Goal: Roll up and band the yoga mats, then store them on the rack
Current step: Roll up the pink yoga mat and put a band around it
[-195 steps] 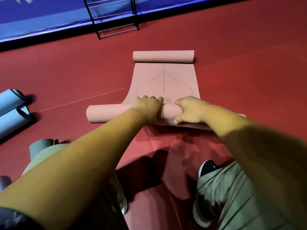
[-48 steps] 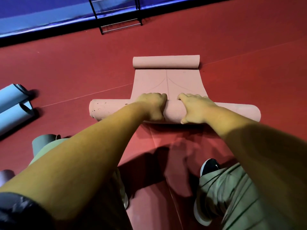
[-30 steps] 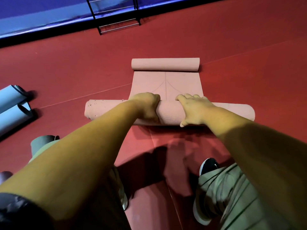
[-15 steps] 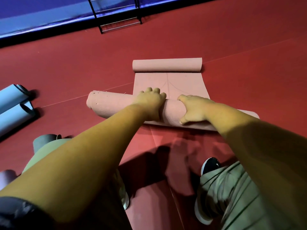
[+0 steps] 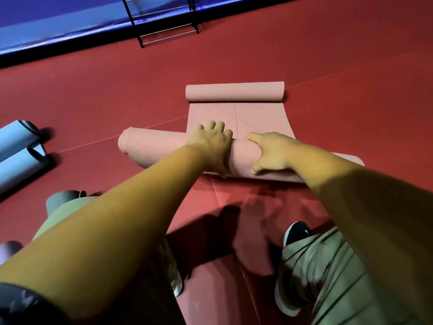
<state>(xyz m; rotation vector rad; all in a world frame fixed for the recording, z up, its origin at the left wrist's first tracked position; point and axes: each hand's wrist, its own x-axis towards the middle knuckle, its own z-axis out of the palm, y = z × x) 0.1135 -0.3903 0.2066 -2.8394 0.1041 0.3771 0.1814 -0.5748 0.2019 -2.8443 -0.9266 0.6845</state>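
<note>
Rolling the pink yoga mat (image 5: pixel 164 152) toward 12 o'clock over the red floor (image 5: pixel 93 90): the person crouches behind the thick rolled part, which lies crosswise at the centre of the view. The left hand (image 5: pixel 210 146) and right hand (image 5: pixel 274 153) sit side by side at mid-length. Each grip is clamped on the roll, fingers draped over its top and thumb tucked against the near side, evidently so that equal pressure keeps the turns tight. The roll lies slightly askew, its 9 o'clock end farther away than its 3 o'clock end, so some squaring-up is probably needed to keep the edges flush. Ahead lies a short flat stretch (image 5: pixel 257 118) of the same mat, ending at 12 o'clock in a small curled end (image 5: pixel 234 92); rolling appears mostly done, and no band shows on this mat. Two blue rolled mats (image 5: pixel 16 146) lie at 9 o'clock, well apart, and a grey rolled mat (image 5: pixel 63 200) stands near the person's knee at 8 o'clock. A black metal rack (image 5: pixel 164 24) stands against the blue wall padding (image 5: pixel 58 22) at 12 o'clock, well apart from the mat, where storage will presumably follow.
</note>
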